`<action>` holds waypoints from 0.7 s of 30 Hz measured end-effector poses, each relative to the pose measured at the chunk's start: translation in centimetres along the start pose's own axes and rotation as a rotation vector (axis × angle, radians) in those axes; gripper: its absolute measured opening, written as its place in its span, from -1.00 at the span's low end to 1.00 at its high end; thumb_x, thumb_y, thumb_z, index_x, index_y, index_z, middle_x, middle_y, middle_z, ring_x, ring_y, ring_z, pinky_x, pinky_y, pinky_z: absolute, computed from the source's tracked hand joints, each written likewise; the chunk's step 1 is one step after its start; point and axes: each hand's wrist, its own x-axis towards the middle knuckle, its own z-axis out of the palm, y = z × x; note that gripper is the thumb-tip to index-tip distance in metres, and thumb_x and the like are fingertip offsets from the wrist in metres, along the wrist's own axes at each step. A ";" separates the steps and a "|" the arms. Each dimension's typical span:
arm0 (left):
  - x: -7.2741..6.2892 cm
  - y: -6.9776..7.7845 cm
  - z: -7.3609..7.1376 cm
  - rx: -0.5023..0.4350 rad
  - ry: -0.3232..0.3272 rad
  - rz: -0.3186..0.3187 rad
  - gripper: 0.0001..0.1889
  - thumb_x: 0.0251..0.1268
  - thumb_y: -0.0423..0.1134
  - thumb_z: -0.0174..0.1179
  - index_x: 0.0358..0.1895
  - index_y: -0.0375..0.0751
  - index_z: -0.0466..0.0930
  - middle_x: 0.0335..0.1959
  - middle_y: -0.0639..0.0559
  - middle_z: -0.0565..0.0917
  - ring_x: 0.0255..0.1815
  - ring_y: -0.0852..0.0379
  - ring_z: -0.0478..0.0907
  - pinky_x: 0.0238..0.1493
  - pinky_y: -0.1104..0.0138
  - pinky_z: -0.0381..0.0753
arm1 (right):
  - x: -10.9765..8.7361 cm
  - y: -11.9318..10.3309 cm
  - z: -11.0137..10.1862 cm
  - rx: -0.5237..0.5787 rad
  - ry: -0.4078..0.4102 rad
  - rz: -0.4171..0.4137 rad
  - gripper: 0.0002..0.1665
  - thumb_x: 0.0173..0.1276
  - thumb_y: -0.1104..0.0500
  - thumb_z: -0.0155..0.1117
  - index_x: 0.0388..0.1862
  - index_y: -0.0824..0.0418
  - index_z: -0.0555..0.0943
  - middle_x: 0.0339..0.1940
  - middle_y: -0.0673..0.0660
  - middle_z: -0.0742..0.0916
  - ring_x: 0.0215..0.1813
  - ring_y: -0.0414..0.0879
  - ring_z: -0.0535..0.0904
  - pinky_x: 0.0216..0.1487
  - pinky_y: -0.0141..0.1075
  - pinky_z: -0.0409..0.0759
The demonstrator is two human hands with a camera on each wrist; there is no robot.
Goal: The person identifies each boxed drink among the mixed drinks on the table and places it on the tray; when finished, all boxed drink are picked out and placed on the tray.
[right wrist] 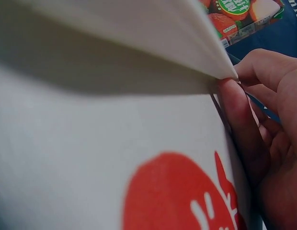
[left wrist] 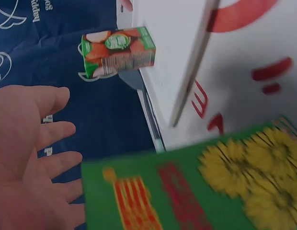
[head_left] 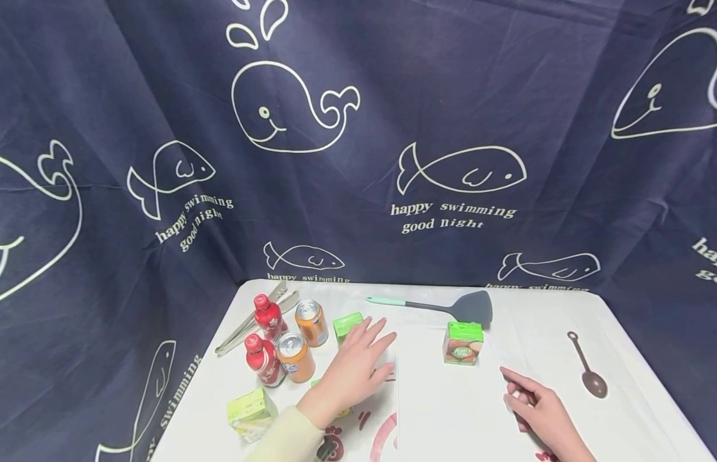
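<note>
My left hand (head_left: 355, 366), fingers spread, hovers left of a white board (head_left: 433, 404), with a green drink carton (head_left: 348, 323) partly hidden behind its fingers. Below that wrist is another green carton with yellow flowers (left wrist: 263, 167), mostly covered by the arm in the head view. At the board's right edge is my right hand (head_left: 540, 414); its thumb (right wrist: 237, 103) and index finger meet at the board's edge in the right wrist view. A drink carton with red fruit (head_left: 462, 344) stands upright at the board's far end.
Two red bottles (head_left: 266, 359), two orange cans (head_left: 296, 359) and a yellow-green carton (head_left: 251, 414) stand on the left. Tongs (head_left: 242, 330) lie behind them. A spatula (head_left: 427, 305) lies at the back, a brown spoon (head_left: 586, 369) on the right. Patterned blue cloth hangs behind the table.
</note>
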 end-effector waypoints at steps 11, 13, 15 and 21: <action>-4.8 -2.6 -1.2 -0.045 0.092 -0.057 -0.47 0.49 0.04 0.26 0.43 -0.02 0.54 0.56 -0.10 0.37 0.59 -0.28 0.18 0.57 -0.16 0.12 | 0.0 -0.1 0.0 -0.011 -0.009 0.019 -0.31 0.42 0.31 0.36 0.50 0.34 0.45 -0.10 0.15 0.60 -0.55 -0.07 0.55 -0.57 -0.24 0.64; -5.7 -3.0 -1.4 -0.045 0.105 -0.070 -0.47 0.50 0.06 0.25 0.44 0.01 0.55 0.56 -0.08 0.38 0.60 -0.24 0.18 0.57 -0.16 0.15 | 0.0 -0.1 -0.1 -0.014 -0.008 0.019 -0.31 0.42 0.31 0.37 0.50 0.35 0.45 -0.10 0.15 0.60 -0.54 -0.07 0.55 -0.57 -0.24 0.65; -6.6 -3.4 -1.7 -0.039 0.122 -0.081 -0.47 0.50 0.07 0.25 0.44 0.04 0.55 0.56 -0.07 0.39 0.61 -0.19 0.18 0.55 -0.17 0.18 | -0.1 -0.2 -0.1 -0.020 -0.008 0.015 -0.32 0.41 0.32 0.36 0.49 0.36 0.45 -0.11 0.15 0.59 -0.54 -0.06 0.55 -0.57 -0.23 0.64; -9.7 -4.3 -2.2 -0.006 0.158 -0.111 -0.45 0.46 0.07 0.30 0.43 -0.02 0.58 0.54 -0.08 0.41 0.62 -0.15 0.17 0.52 -0.18 0.26 | 0.0 -0.3 0.0 -0.032 -0.004 0.005 -0.33 0.41 0.32 0.37 0.48 0.36 0.47 -0.13 0.13 0.60 -0.54 -0.06 0.56 -0.57 -0.23 0.65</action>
